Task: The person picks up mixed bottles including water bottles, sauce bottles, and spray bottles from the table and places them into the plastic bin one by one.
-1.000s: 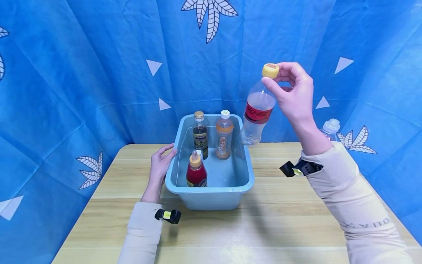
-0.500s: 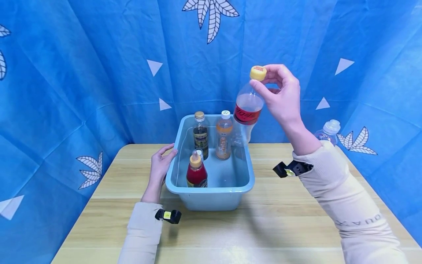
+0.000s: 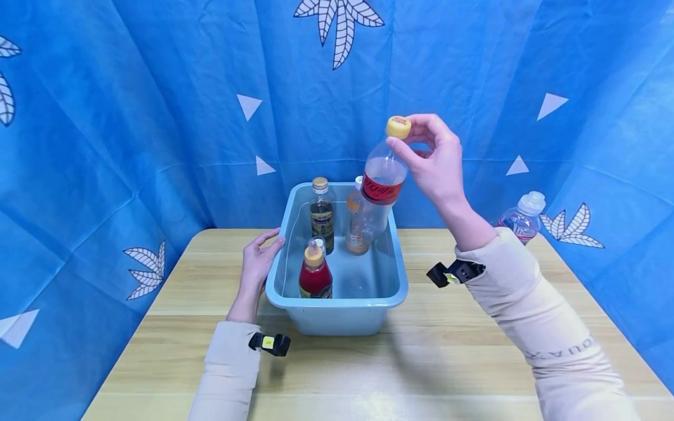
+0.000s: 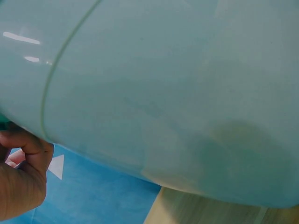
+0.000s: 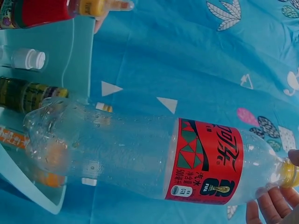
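Note:
My right hand [image 3: 434, 161] pinches a clear plastic soda bottle [image 3: 383, 175] by the neck, just under its yellow cap. The bottle has a red label [image 5: 205, 161] and hangs tilted over the right back part of a light blue basin [image 3: 337, 318]. On the basin's left rim, my left hand [image 3: 258, 260] grips the edge; in the left wrist view its fingers [image 4: 28, 144] curl at the rim. Inside the basin stand a dark bottle [image 3: 322, 219], an orange-tinted bottle [image 3: 357, 242] partly behind the soda bottle, and a red squeeze bottle [image 3: 315, 278].
A small white-capped bottle [image 5: 29, 59] stands in the basin behind the red squeeze bottle. Another clear bottle [image 3: 521, 216] is at the right, partly hidden by the right sleeve. The wooden table [image 3: 337, 374] backs onto a blue patterned curtain [image 3: 184, 117].
My right hand has carried the soda bottle left and slightly down, from beside the basin's right rim to above its inside. The left hand has stayed on the rim.

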### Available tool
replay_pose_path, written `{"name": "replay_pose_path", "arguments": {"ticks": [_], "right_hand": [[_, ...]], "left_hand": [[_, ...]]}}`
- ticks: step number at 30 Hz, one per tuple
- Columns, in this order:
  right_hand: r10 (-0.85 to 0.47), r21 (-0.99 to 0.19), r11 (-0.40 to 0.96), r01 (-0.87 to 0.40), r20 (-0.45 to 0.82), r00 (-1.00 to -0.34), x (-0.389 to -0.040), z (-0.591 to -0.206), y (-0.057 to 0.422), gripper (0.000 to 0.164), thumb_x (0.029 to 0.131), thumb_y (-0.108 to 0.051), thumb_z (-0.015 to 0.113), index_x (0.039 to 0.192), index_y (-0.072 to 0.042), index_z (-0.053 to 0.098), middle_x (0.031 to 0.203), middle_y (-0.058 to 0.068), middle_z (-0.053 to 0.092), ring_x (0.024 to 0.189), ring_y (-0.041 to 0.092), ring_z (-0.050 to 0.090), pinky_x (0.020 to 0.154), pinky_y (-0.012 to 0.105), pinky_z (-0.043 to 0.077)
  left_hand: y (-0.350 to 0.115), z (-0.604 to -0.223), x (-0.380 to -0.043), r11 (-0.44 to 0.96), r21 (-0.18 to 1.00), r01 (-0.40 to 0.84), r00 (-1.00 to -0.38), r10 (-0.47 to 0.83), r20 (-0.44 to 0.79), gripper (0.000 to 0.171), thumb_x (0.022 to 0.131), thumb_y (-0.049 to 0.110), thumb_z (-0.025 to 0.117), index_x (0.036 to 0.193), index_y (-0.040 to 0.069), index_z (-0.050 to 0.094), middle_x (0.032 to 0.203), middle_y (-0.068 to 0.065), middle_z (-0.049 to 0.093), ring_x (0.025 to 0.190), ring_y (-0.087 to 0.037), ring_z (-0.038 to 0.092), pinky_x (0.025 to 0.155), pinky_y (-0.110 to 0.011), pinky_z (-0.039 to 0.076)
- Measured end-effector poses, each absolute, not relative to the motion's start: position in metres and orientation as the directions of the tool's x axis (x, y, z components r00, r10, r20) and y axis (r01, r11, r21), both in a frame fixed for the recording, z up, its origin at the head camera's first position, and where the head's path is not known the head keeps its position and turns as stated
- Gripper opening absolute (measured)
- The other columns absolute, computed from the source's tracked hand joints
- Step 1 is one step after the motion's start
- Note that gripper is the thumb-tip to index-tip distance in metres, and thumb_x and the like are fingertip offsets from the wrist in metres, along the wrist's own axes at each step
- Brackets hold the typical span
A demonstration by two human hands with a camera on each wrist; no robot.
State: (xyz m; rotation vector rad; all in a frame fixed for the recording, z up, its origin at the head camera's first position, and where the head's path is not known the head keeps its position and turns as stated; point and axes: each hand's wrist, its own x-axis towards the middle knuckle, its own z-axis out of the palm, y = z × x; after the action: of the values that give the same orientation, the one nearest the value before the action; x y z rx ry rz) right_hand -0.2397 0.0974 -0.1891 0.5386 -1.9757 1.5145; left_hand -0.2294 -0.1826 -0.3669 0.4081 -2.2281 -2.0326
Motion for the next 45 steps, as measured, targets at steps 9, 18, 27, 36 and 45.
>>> {"name": "replay_pose_path", "arguments": {"ticks": [9, 18, 27, 36, 45], "right_hand": [[0.001, -0.73, 0.298, -0.615, 0.644, -0.765, -0.253, -0.213, 0.096, 0.033, 0.078, -0.019, 0.068, 0.104, -0.002, 0.058, 0.094, 0.006, 0.06, 0.085, 0.013, 0.055, 0.07, 0.026, 0.049], [-0.025, -0.764, 0.321, -0.559, 0.584, -0.812, -0.256, -0.231, 0.094, 0.033, 0.079, -0.019, 0.068, 0.106, -0.003, 0.057, 0.097, 0.008, 0.059, 0.087, 0.015, 0.054, 0.074, 0.03, 0.049], [-0.052, -0.778, 0.342, -0.528, 0.545, -0.837, -0.259, -0.252, 0.095, 0.036, 0.078, -0.023, 0.068, 0.106, -0.004, 0.056, 0.098, 0.007, 0.06, 0.089, 0.015, 0.055, 0.078, 0.033, 0.049], [-0.073, -0.787, 0.354, -0.504, 0.514, -0.854, -0.263, -0.273, 0.097, 0.036, 0.078, -0.023, 0.068, 0.107, -0.005, 0.056, 0.1, 0.007, 0.06, 0.089, 0.016, 0.056, 0.078, 0.033, 0.05], [-0.105, -0.806, 0.335, -0.488, 0.482, -0.87, -0.255, -0.277, 0.087, 0.033, 0.08, -0.013, 0.066, 0.107, 0.003, 0.054, 0.101, 0.017, 0.058, 0.093, 0.032, 0.054, 0.079, 0.042, 0.048]], "left_hand": [[-0.182, -0.366, -0.231, 0.067, 0.99, -0.126, -0.962, -0.253, -0.105, 0.043, 0.086, 0.031, 0.057, 0.126, 0.017, 0.05, 0.119, -0.014, 0.055, 0.1, -0.027, 0.058, 0.076, -0.037, 0.05], [-0.182, -0.367, -0.232, 0.059, 0.991, -0.124, -0.962, -0.252, -0.106, 0.042, 0.086, 0.031, 0.057, 0.125, 0.016, 0.051, 0.117, -0.014, 0.056, 0.098, -0.027, 0.059, 0.074, -0.036, 0.051], [-0.183, -0.368, -0.232, 0.055, 0.991, -0.123, -0.962, -0.252, -0.105, 0.043, 0.087, 0.031, 0.056, 0.126, 0.015, 0.05, 0.118, -0.015, 0.055, 0.099, -0.027, 0.058, 0.074, -0.036, 0.051], [-0.184, -0.369, -0.232, 0.062, 0.991, -0.122, -0.962, -0.251, -0.103, 0.043, 0.086, 0.031, 0.056, 0.126, 0.016, 0.049, 0.119, -0.015, 0.055, 0.1, -0.028, 0.058, 0.075, -0.037, 0.05], [-0.184, -0.368, -0.232, 0.062, 0.991, -0.12, -0.961, -0.258, -0.1, 0.043, 0.086, 0.031, 0.057, 0.126, 0.016, 0.05, 0.118, -0.015, 0.055, 0.1, -0.028, 0.058, 0.075, -0.038, 0.05]]}}
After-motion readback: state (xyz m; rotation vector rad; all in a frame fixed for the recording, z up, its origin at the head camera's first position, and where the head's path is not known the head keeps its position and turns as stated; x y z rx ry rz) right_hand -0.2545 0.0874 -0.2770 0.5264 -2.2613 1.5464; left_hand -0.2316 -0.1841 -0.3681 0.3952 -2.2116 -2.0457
